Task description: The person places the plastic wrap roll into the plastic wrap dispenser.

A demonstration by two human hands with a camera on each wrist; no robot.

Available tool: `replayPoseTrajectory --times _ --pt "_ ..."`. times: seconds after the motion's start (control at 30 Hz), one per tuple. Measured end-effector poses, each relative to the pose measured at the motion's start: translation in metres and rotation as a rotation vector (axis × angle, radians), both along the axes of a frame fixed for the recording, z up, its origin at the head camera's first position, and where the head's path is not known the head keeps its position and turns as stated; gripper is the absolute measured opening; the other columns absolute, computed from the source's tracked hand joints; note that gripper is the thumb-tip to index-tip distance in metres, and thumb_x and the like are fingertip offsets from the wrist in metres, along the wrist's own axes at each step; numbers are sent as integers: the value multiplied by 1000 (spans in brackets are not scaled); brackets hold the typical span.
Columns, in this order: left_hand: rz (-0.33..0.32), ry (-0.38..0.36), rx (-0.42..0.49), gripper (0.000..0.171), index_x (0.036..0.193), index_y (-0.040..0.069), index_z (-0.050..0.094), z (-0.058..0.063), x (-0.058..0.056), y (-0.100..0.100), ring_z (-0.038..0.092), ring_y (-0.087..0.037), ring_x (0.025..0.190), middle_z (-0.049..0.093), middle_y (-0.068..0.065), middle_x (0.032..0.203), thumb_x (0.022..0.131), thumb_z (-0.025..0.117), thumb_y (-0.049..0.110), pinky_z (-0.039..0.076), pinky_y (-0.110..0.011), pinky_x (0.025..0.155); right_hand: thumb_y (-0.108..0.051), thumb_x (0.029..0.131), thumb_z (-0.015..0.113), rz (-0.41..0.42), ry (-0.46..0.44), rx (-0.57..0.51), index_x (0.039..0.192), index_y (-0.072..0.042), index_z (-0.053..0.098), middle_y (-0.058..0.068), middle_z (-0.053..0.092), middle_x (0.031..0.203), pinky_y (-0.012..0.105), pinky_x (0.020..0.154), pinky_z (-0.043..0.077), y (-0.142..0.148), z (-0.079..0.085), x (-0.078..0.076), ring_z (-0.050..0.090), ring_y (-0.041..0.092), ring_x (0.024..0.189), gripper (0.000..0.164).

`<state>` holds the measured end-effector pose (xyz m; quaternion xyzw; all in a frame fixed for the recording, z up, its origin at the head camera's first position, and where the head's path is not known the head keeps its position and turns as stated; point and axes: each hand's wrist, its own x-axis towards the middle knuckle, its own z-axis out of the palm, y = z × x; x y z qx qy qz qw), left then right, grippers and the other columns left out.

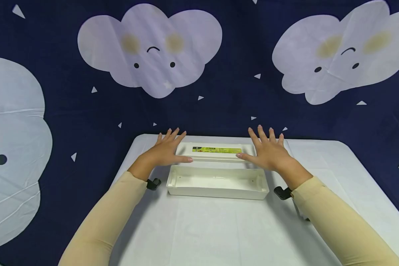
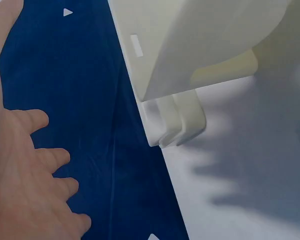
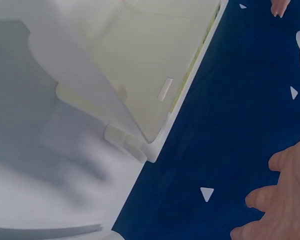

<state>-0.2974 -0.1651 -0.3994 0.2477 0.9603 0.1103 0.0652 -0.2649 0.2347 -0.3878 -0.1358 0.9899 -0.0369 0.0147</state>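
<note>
A long, shallow white plastic box (image 1: 216,193) stands open at the top on the white table, nothing visible inside. Just behind it lies a matching white lid (image 1: 216,159) bearing a green and yellow label (image 1: 216,150). My left hand (image 1: 165,152) hovers with spread fingers by the lid's left end, and my right hand (image 1: 270,153) does the same at its right end. Neither hand appears to grip anything. In the left wrist view the box's side (image 2: 200,40) is at upper right; the right wrist view shows the box (image 3: 140,60) at upper middle.
The white table (image 1: 206,232) ends at a dark blue cloth (image 1: 239,107) printed with clouds. Black wrist mounts (image 1: 153,184) sit beneath both sleeves. Beside the right forearm a small, partly hidden object (image 1: 300,211) shows; its kind is unclear.
</note>
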Motion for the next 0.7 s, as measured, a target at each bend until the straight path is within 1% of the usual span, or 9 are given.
replayPoseTrajectory --times 0.23,0.3,0.4,0.47,0.57,0.63,0.7 --pt "-39 -45 159 119 171 19 10 -7 3 -4 -10 -32 158 5 -11 175 86 61 83 -6 -58 124 -98 84 31 -8 -6 -6 171 -13 5 26 -4 172 82 110 -8 0 0 1 -1 62 150 124" --pt "-55 -49 194 118 171 16 12 -12 3 -5 -8 -32 158 7 -13 174 87 64 80 -5 -57 124 -98 84 32 -11 -8 -11 171 -13 5 26 -4 172 81 109 -9 1 0 2 -2 62 150 124" --pt "-74 -48 245 117 170 12 17 -19 5 -10 -4 -33 159 10 -16 174 87 69 76 0 -58 125 -97 84 32 -15 -16 -23 170 -12 5 27 -3 172 82 109 -9 3 0 3 -4 62 150 125" --pt "-77 -53 294 114 169 11 23 -22 8 -13 -1 -33 159 14 -15 174 86 74 70 4 -61 124 -97 84 33 -20 -21 -33 170 -12 5 27 -3 172 81 109 -9 4 0 4 -5 61 150 125" --pt "-85 -65 386 110 167 12 31 -28 14 -20 4 -31 159 20 -10 173 83 84 59 10 -63 123 -97 84 34 -24 -26 -41 170 -12 4 27 -3 172 81 110 -9 6 -1 5 -5 61 150 125" --pt "-87 -90 451 109 166 15 34 -32 19 -24 7 -28 159 22 -5 173 80 91 51 14 -63 123 -96 85 35 -26 -27 -46 170 -12 3 27 -3 172 81 110 -9 7 -1 5 -5 61 150 124" --pt "-93 -127 515 108 165 16 36 -37 24 -29 15 -30 158 24 -3 172 78 95 42 19 -62 122 -96 85 35 -26 -27 -53 170 -12 2 27 -2 172 81 110 -9 9 -1 6 -5 61 150 124"
